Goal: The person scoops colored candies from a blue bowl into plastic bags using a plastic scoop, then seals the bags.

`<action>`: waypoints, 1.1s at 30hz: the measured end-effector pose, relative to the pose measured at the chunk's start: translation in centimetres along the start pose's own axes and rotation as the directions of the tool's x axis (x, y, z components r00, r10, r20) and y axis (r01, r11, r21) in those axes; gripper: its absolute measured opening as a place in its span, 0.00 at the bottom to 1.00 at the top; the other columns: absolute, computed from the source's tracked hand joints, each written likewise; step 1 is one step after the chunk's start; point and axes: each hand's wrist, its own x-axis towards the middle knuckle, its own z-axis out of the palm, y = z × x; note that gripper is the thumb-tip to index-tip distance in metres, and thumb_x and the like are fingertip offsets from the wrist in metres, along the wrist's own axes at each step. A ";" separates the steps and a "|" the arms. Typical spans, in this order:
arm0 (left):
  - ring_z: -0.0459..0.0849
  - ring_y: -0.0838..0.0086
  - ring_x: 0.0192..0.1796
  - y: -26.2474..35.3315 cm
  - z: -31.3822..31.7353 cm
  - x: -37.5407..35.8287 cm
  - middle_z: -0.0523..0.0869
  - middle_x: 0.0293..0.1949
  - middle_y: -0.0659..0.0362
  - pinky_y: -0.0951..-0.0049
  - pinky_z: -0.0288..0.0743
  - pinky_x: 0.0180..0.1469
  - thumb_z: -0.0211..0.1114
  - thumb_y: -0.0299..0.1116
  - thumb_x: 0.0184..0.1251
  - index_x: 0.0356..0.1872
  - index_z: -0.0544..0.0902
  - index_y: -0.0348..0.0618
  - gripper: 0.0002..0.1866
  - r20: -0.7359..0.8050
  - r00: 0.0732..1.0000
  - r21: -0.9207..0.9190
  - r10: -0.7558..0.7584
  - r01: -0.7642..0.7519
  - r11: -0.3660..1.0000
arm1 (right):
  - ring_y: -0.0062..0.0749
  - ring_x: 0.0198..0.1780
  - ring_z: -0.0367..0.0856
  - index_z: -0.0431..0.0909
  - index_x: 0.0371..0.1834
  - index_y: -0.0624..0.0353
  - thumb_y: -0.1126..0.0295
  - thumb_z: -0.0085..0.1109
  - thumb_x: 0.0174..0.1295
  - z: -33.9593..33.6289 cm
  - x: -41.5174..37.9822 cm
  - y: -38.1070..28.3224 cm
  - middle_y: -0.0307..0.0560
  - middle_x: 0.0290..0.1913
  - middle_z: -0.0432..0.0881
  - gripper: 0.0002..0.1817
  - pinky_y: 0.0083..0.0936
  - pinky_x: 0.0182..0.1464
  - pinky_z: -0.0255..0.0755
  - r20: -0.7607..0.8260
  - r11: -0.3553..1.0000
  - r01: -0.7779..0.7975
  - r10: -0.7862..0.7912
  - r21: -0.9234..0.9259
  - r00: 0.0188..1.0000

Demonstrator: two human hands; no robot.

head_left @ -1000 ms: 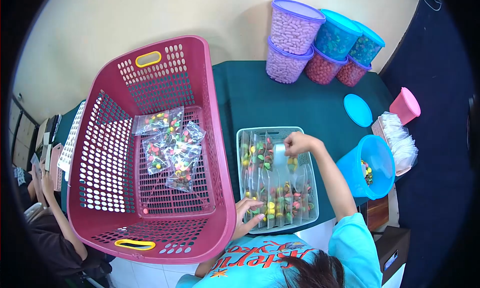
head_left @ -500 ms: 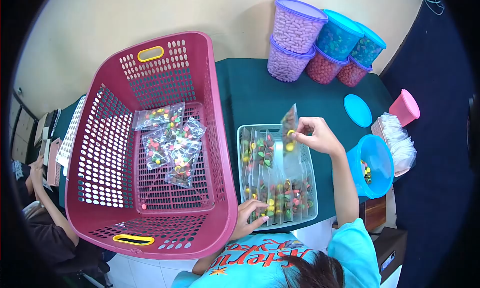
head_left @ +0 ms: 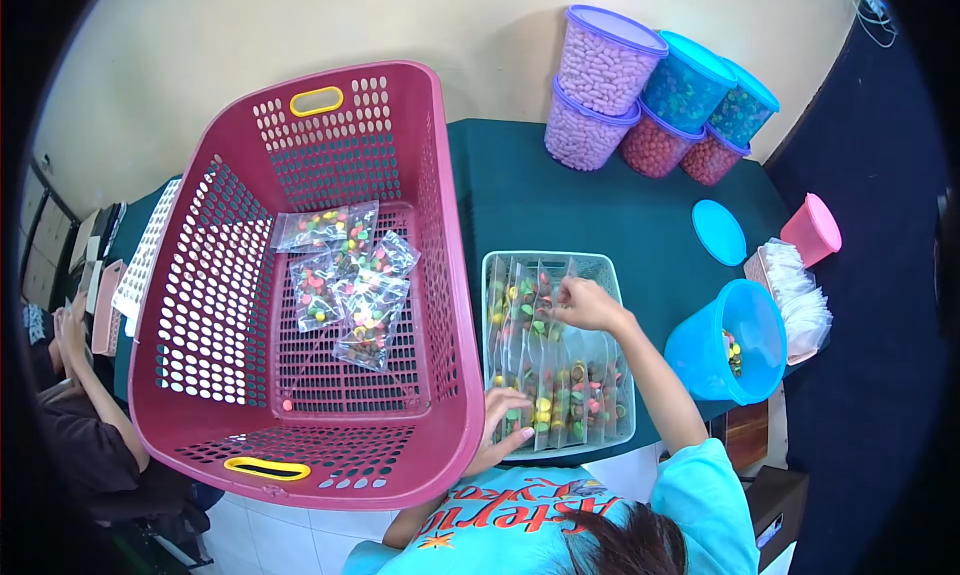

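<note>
A pale green-white basket [head_left: 628, 415] holds rows of clear packets of colourful candies [head_left: 560, 405], standing on edge. My right hand [head_left: 588, 303] is over the basket's far part, its fingers pinched on the top of a candy packet [head_left: 571, 267] that is mostly hidden behind the hand and among the others. At the near left corner, my left hand [head_left: 503, 427] rests with thumb and fingers apart against the packets. Left of the basket stands a large maroon basket [head_left: 455, 305] with several candy packets [head_left: 345, 285] lying flat inside.
Lidded tubs of candies [head_left: 640, 95] are stacked at the back. On the right are an open blue tub [head_left: 690, 345] with candies, a blue lid [head_left: 719, 232], a pink cup [head_left: 812, 229] and a box of clear bags [head_left: 795, 295]. Another person's hands [head_left: 72, 330] show at far left.
My right hand has lowered the candy packet from above into the basket, between the standing packets. The left hand stays at the near corner. The view has shifted slightly.
</note>
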 end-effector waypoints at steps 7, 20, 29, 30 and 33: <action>0.60 0.57 0.62 -1.4 1.4 0.0 0.60 0.58 0.46 0.59 0.53 0.62 0.64 0.37 0.52 0.57 0.62 0.37 0.32 -0.342 0.932 0.134 -0.122 0.177 0.975 | 0.49 0.52 0.70 0.47 0.54 0.72 0.52 0.62 0.43 1.7 0.9 0.8 0.65 0.50 0.66 0.46 0.35 0.44 0.74 -0.095 0.843 -0.447 0.493 0.298 0.865; 0.54 0.60 0.66 -7.6 3.9 2.1 0.55 0.64 0.47 0.63 0.47 0.65 0.46 0.33 0.66 0.64 0.52 0.38 0.27 -0.374 0.865 -0.436 -0.336 0.156 0.886 | 0.50 0.58 0.64 0.40 0.61 0.60 0.66 0.52 0.48 1.8 1.1 -0.1 0.57 0.58 0.62 0.40 0.56 0.48 0.66 0.296 0.665 -0.474 0.371 0.577 0.880; 0.59 0.65 0.64 -8.6 3.4 2.3 0.61 0.60 0.51 0.68 0.50 0.64 0.50 0.33 0.65 0.61 0.60 0.38 0.24 -0.354 0.902 -0.175 -0.249 0.197 0.965 | 0.53 0.61 0.58 0.43 0.63 0.61 0.54 0.48 0.51 2.4 1.2 -0.5 0.60 0.61 0.56 0.40 0.52 0.54 0.60 0.266 0.673 -0.417 0.321 0.612 0.909; 0.59 0.64 0.63 -9.0 3.3 2.5 0.61 0.60 0.52 0.66 0.51 0.64 0.53 0.33 0.62 0.60 0.60 0.40 0.25 -0.357 0.899 -0.211 -0.252 0.186 0.960 | 0.53 0.62 0.58 0.46 0.62 0.62 0.49 0.48 0.51 2.1 1.2 -0.8 0.61 0.62 0.55 0.40 0.49 0.55 0.60 0.271 0.697 -0.434 0.339 0.571 0.901; 0.60 0.62 0.63 -8.0 2.4 3.3 0.61 0.59 0.54 0.61 0.54 0.63 0.57 0.32 0.60 0.59 0.60 0.42 0.26 -0.380 0.864 -0.297 -0.331 0.225 0.928 | 0.53 0.63 0.56 0.48 0.62 0.68 0.41 0.48 0.49 3.0 3.6 2.1 0.65 0.62 0.52 0.47 0.40 0.59 0.58 0.225 0.872 -0.273 0.194 0.406 0.955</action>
